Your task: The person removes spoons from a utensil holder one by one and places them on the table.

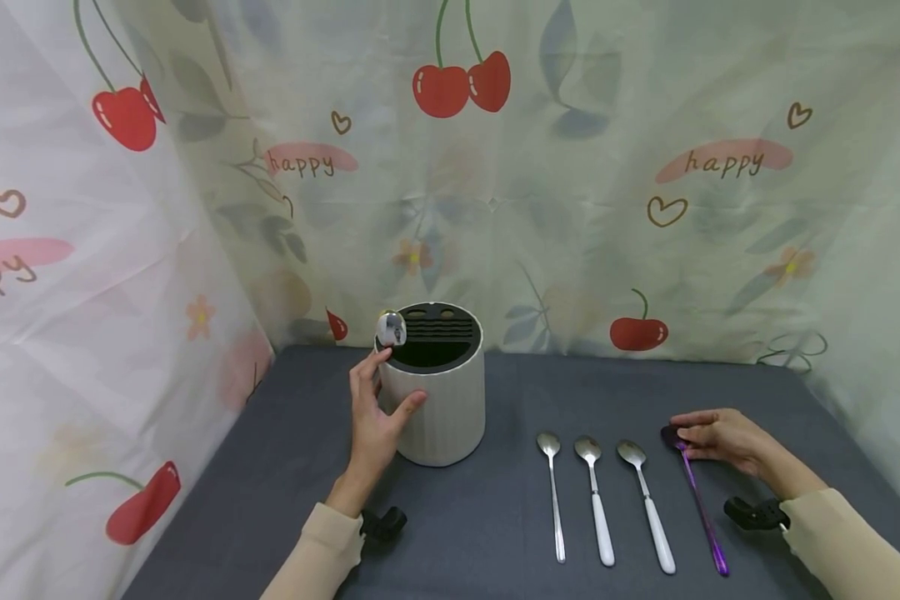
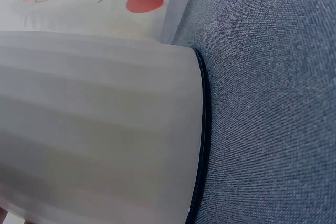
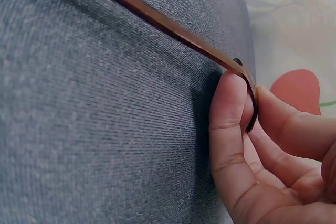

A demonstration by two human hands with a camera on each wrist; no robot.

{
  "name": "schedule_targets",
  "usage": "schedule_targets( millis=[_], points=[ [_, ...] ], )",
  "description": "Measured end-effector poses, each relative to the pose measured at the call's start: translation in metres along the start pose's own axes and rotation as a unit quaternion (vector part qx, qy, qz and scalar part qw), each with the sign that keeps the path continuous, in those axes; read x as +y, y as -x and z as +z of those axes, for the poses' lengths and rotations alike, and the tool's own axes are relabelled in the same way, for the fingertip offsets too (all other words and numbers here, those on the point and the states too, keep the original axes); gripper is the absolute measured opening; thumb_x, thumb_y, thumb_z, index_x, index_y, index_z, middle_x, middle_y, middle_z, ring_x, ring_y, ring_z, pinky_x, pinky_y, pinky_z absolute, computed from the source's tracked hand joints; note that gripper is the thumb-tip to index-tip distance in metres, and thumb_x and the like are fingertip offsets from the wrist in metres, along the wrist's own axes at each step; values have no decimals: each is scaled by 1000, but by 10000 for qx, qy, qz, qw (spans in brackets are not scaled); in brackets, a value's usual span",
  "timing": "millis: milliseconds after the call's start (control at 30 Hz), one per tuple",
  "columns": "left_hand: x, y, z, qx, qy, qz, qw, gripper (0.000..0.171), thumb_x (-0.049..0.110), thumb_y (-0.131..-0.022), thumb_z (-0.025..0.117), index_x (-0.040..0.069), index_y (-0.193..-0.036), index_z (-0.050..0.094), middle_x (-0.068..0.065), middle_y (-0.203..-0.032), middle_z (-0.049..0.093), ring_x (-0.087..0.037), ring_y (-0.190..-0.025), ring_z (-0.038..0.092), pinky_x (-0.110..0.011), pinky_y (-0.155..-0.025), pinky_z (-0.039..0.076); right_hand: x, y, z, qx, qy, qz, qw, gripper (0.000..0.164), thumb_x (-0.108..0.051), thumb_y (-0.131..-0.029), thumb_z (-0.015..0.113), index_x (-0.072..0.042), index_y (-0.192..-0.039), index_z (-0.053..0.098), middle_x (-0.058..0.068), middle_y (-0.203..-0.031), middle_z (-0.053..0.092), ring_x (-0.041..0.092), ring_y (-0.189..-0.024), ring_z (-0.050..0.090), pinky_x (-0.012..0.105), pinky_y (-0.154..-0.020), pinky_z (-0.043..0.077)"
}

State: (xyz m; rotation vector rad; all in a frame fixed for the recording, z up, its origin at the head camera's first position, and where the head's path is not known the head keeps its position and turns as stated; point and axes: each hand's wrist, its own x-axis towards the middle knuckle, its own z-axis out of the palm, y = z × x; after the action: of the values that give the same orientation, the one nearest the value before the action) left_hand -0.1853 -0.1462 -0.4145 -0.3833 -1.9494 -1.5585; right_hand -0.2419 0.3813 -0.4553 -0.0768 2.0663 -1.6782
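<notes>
A light grey ribbed utensil holder (image 1: 442, 417) with a dark slotted top stands left of centre; its side fills much of the left wrist view. My left hand (image 1: 375, 417) holds its left side, thumb across the front and fingers around the edge. Just above those fingertips a shiny metal spoon head (image 1: 392, 329) sticks up at the rim. At the right, my right hand (image 1: 731, 442) pinches a long-handled purple spoon (image 1: 696, 492) by its dark bowl. In the right wrist view, thumb and fingers (image 3: 228, 103) close on both faces of the bowl, and the handle slants away close over the cloth.
Left of the purple spoon lie a slim metal spoon (image 1: 555, 500) and two white-handled spoons (image 1: 602, 517), roughly in a row on the dark grey tablecloth (image 1: 495, 533). A cherry-patterned curtain (image 1: 495, 233) closes off the back and sides.
</notes>
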Motion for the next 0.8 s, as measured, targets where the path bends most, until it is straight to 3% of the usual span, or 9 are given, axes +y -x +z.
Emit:
schedule_targets(
  millis=[300, 600, 800],
  points=[
    [2, 0, 0, -1, -27, -14, 10000, 76, -1, -88, 80, 5, -152, 41, -26, -152, 32, -38, -147, 31, -75, -114, 25, 3, -1, 0, 19, 177, -19, 9998, 46, -2, -104, 59, 22, -141, 45, 5, -110, 67, 14, -85, 68, 32, -80, 62],
    [3, 0, 0, -16, -47, -36, 10000, 75, 0, -88, 80, 5, -152, 41, -26, -152, 32, -38, -147, 31, -74, -115, 25, 4, -2, 1, -13, 314, -27, 9995, 48, -3, -105, 59, 22, -142, 44, 5, -109, 66, 15, -84, 66, 32, -80, 62],
    [-28, -1, 2, 5, -89, -33, 10000, 81, -1, -86, 82, 7, -154, 40, -24, -155, 31, -38, -148, 29, -74, -116, 24, 2, -1, 3, 60, 399, 25, 9992, 48, -4, -105, 59, 21, -143, 44, 6, -105, 65, 16, -84, 65, 33, -80, 62]
  ],
)
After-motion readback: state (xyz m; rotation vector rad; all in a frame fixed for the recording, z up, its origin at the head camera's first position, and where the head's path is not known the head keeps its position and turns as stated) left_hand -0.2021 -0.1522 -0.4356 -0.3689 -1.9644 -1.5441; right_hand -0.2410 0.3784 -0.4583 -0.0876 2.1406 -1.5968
